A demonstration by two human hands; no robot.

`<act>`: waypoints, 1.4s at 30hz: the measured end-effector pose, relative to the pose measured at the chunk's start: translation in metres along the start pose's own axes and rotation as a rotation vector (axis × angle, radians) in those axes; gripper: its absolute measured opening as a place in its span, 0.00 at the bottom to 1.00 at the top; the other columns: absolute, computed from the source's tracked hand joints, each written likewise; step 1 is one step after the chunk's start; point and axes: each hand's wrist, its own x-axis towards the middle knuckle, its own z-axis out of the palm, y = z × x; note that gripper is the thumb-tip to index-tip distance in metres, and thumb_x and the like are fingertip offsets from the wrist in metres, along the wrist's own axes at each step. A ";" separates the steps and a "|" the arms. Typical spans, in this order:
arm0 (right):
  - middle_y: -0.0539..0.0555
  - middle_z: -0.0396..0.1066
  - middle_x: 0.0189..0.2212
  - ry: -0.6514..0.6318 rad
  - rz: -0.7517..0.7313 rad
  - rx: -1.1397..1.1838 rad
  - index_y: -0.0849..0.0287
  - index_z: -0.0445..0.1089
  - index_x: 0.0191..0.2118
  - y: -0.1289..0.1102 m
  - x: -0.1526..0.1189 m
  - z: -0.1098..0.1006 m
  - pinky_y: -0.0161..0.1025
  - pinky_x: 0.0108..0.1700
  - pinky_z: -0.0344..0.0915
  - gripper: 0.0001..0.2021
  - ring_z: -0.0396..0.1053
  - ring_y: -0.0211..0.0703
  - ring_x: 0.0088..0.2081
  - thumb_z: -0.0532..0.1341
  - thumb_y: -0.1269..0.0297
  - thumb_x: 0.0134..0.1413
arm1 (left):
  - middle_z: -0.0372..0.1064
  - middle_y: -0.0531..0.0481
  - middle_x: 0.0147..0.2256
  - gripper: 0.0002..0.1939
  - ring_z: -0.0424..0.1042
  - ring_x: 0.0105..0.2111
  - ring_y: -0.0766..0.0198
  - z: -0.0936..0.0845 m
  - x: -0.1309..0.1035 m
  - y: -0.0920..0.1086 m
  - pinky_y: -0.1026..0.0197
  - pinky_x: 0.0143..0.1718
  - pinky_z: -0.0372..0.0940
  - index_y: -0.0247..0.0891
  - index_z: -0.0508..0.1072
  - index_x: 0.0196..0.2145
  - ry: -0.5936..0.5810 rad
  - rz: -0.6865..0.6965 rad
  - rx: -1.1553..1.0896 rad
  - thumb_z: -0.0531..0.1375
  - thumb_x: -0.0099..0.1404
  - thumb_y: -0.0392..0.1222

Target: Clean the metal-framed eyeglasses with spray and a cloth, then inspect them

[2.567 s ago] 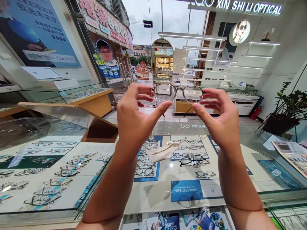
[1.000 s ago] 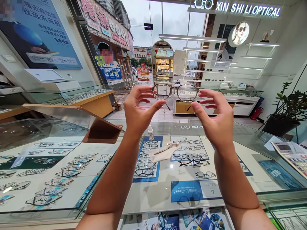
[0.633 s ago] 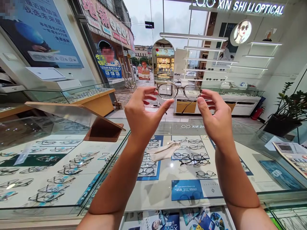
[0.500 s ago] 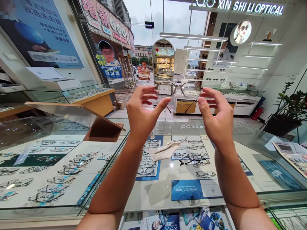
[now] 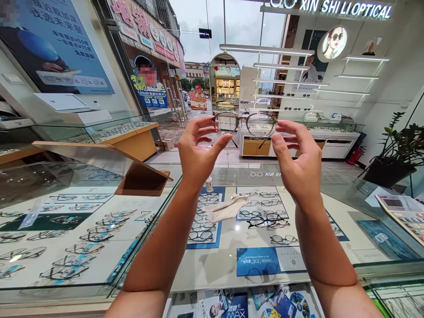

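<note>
A pair of round, thin-framed eyeglasses (image 5: 243, 118) is held up above the glass counter, temples pointing away from me and down. My left hand (image 5: 200, 152) grips its left end between fingers and thumb, and my right hand (image 5: 298, 161) has the right end the same way. Under my hands, a beige cloth (image 5: 228, 209) lies crumpled on the counter. Just beyond the cloth stands a small white bottle (image 5: 209, 184), partly beside my left wrist. Dark-framed glasses (image 5: 267, 220) are near the cloth, with rows of other frames about them.
Several frames fill the left display case (image 5: 79, 247). A tilted, wood-edged tabletop mirror or stand (image 5: 142, 183) is at the left. An open drawer (image 5: 232, 304) with leaflets sits below. A potted plant (image 5: 394, 163) and a cosmetic-like tray (image 5: 402, 216) are at the right.
The eyeglasses have shifted slightly left and tilted a little between my hands. My left hand has moved slightly right. Both hands keep their hold.
</note>
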 end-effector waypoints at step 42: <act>0.54 0.81 0.43 0.190 0.066 0.067 0.53 0.80 0.45 0.017 0.004 0.019 0.45 0.44 0.76 0.18 0.77 0.43 0.39 0.65 0.43 0.70 | 0.75 0.42 0.60 0.36 0.78 0.60 0.46 0.012 -0.007 -0.006 0.44 0.59 0.75 0.50 0.70 0.63 0.020 0.128 0.058 0.73 0.64 0.66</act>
